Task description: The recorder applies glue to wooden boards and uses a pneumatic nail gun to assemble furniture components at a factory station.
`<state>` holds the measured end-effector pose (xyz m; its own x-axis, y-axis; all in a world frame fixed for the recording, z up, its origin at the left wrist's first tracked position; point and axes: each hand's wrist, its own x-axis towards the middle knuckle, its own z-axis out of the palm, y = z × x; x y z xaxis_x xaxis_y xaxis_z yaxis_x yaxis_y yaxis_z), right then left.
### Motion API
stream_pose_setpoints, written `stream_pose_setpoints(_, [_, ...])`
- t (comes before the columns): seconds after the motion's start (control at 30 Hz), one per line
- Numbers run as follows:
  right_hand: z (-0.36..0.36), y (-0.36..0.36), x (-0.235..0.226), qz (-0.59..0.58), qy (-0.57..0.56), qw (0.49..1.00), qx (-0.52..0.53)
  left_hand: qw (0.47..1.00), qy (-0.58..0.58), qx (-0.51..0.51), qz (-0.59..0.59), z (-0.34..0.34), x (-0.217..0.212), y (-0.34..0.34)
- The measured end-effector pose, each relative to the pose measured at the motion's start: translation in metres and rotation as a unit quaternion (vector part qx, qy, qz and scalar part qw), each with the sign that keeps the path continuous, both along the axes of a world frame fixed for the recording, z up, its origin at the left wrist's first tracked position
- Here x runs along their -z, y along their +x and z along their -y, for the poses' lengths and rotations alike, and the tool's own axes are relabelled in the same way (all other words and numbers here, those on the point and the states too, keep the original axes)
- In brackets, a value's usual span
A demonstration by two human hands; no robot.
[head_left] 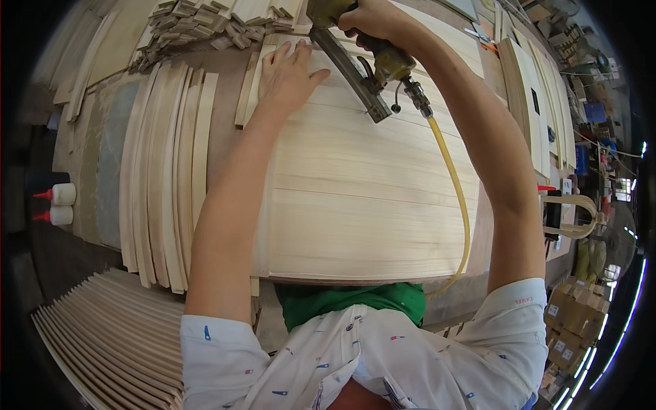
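A wide pale wooden panel [362, 225] made of several boards lies in front of me. My left hand [290, 78] presses near its far left edge, fingers and thumb spread, holding nothing. My right hand [374, 22] is wrapped round the handle of an air nail gun [396, 65] at the far side of the panel. The gun's long magazine [352, 75] slants over the boards, and its nose end is at the upper edge of the picture by my left fingertips. Whether the nose touches the wood cannot be seen. From its metal fitting a yellow air hose [459, 184] curves toward me across the panel's right side.
Long wooden strips [167, 171] lie side by side to the left. A heap of short wood pieces [205, 24] sits at the far left. Two white glue bottles [63, 205] with red tips are at the left edge. Boards [529, 102] stand at the right, with cardboard boxes [574, 321] beyond.
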<state>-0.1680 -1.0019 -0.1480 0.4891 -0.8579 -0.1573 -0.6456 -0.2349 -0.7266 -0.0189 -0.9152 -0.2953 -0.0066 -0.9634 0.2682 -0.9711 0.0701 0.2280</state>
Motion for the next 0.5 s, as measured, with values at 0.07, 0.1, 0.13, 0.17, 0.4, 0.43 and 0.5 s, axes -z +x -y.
stream_pose_setpoints(0.07, [-0.005,-0.012,-0.007,-0.017,-0.007,1.0,0.015,1.0,-0.002,-0.002,0.004,0.001,-0.001,0.001])
stream_pose_setpoints(0.1, [-0.006,-0.022,-0.008,-0.02,0.003,1.0,0.025,1.0,0.001,-0.008,0.01,-0.002,0.0,0.003])
stream_pose_setpoints(0.13, [-0.005,-0.035,-0.012,-0.024,0.007,0.999,0.037,1.0,0.0,-0.006,0.009,-0.003,-0.001,0.003])
stream_pose_setpoints(0.17, [-0.003,-0.047,-0.016,-0.069,0.001,0.996,0.053,1.0,0.003,-0.009,0.009,-0.004,-0.002,0.003])
stream_pose_setpoints(0.4, [0.005,-0.122,0.001,-0.077,-0.04,0.995,0.045,0.999,0.037,-0.009,0.015,-0.004,-0.01,-0.001])
stream_pose_setpoints(0.43, [-0.004,-0.132,-0.008,-0.064,-0.026,0.995,0.072,0.999,0.038,-0.009,0.015,-0.006,-0.01,-0.001])
stream_pose_setpoints(0.5, [-0.012,-0.156,-0.015,-0.058,-0.016,0.991,0.116,0.999,0.033,-0.012,0.011,-0.005,-0.012,-0.002])
